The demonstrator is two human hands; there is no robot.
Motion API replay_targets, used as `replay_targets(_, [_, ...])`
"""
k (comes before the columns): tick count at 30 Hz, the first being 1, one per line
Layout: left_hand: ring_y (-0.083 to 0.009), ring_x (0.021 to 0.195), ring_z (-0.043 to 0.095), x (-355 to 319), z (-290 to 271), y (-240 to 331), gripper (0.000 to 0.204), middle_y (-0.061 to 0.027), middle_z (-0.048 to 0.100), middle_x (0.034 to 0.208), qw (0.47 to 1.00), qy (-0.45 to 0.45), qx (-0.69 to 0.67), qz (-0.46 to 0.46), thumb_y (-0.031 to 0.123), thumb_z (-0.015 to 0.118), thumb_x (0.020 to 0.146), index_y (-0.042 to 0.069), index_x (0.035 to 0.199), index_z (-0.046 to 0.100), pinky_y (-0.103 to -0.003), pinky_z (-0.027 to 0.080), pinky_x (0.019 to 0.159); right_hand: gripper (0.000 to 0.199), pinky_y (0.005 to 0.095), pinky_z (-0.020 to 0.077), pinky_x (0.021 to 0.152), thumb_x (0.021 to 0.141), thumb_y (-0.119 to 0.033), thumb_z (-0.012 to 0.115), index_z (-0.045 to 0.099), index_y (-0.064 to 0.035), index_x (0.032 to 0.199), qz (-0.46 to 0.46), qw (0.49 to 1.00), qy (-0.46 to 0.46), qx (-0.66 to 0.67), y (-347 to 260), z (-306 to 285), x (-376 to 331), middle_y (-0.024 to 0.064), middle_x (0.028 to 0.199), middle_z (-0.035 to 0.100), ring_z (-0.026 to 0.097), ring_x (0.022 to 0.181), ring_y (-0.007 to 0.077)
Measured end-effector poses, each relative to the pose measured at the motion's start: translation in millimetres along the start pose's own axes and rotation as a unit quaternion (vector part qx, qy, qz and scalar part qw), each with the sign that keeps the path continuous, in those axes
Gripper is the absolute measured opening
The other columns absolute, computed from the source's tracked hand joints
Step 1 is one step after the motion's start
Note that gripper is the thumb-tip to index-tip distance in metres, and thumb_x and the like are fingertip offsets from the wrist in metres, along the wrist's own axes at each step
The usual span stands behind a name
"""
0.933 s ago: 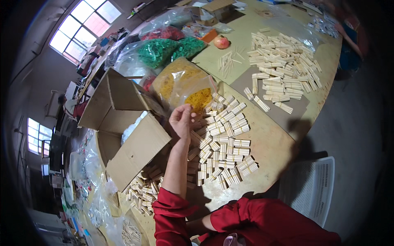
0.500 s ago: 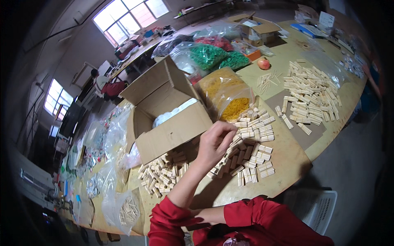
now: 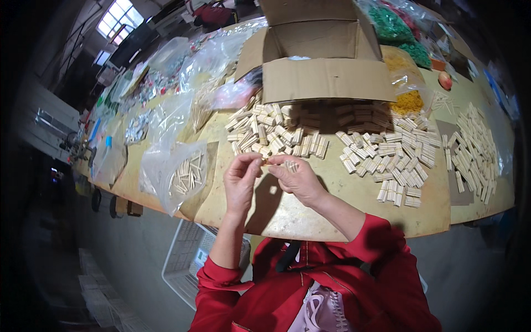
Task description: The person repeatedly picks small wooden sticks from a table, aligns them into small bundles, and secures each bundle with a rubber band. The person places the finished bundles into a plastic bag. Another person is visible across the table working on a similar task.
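My left hand (image 3: 241, 180) and my right hand (image 3: 298, 180) meet above the near part of the table, fingertips almost touching. Between them shows a thin yellow rubber band (image 3: 265, 161), pinched by my left thumb and forefinger. The ends of several short wooden sticks (image 3: 290, 165) stick out among my right fingers; the rest of them is hidden in that hand. Just beyond my hands lies a heap of banded stick bundles (image 3: 264, 130). More banded bundles (image 3: 395, 152) lie in rows to the right.
An open cardboard box (image 3: 326, 80) stands behind the bundles. Right of it is a bag of yellow rubber bands (image 3: 408, 102). Loose sticks (image 3: 475, 149) are piled far right. A plastic bag with sticks (image 3: 187, 176) lies left. A white basket (image 3: 185, 252) sits below the table edge.
My left hand has come back from beside the yellow rubber band bag to meet my right hand, which was hidden behind my left arm. The view has swung, shifting the box rightward and up.
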State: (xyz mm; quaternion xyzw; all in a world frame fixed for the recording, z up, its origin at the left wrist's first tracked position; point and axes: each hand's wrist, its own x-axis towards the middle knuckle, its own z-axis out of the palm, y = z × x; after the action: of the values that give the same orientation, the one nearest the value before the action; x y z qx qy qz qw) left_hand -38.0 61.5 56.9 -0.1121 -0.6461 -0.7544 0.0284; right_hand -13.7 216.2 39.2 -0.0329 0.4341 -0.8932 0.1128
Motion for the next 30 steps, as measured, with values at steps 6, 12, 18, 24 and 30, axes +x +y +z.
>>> replay_targets(6, [-0.0040,0.072,0.053,-32,5,-24,0.008,0.0006,0.062,0.087,0.996,0.026,-0.062,-0.056,0.004,0.062,0.093,0.002,0.101,0.063,-0.019,0.045,0.065,0.023,0.0180,0.0286,0.044,0.090,-0.018,0.070,0.063,-0.0038,0.106,0.001,0.997,0.019,-0.073,11,1,-1,-0.0044,0.069,0.057,0.040,0.052,0.0007])
replay_targets(12, [-0.0036,0.069,0.052,-36,8,-32,0.011,0.0014,0.060,0.083,0.996,0.039,-0.068,-0.038,0.002,0.061,0.092,0.003,0.103,0.062,-0.020,0.045,0.061,0.014,0.0200,0.0275,0.043,0.093,-0.015,0.065,0.057,-0.0067,0.084,-0.009,0.995,0.054,-0.080,20,-9,2,-0.0069,0.060,0.044,0.036,0.048,0.0015])
replay_targets(18, [-0.0180,0.064,0.058,-32,-12,-36,0.017,-0.0082,0.058,0.076,0.949,0.028,0.297,0.102,-0.006,0.058,0.080,0.003,0.093,0.065,-0.030,0.048,0.058,0.017,0.0210,0.0230,0.039,0.090,-0.009,0.063,0.050,-0.0103,0.079,0.125,0.990,-0.019,-0.056,3,4,-7,-0.0059,0.055,0.040,0.033,0.043,0.0027])
replay_targets(24, [-0.0161,0.094,0.052,-42,-15,-40,0.010,-0.0082,0.056,0.086,0.997,-0.071,-0.006,0.005,-0.005,0.052,0.081,0.002,0.079,0.058,-0.029,0.042,0.087,0.011,0.0227,0.0299,0.042,0.081,-0.005,0.059,0.051,-0.0078,0.073,0.090,0.984,0.027,-0.148,7,-10,2,-0.0051,0.059,0.044,0.040,0.048,0.0043])
replay_targets(30, [-0.0218,0.090,0.055,-51,-11,-36,0.010,-0.0096,0.057,0.085,0.975,-0.128,-0.179,0.031,0.012,0.055,0.087,0.002,0.084,0.056,-0.038,0.044,0.091,0.009,0.0296,0.0420,0.051,0.082,-0.008,0.062,0.054,-0.0032,0.086,0.012,0.952,0.050,-0.302,21,-25,10,0.0033,0.066,0.056,0.055,0.057,0.0139])
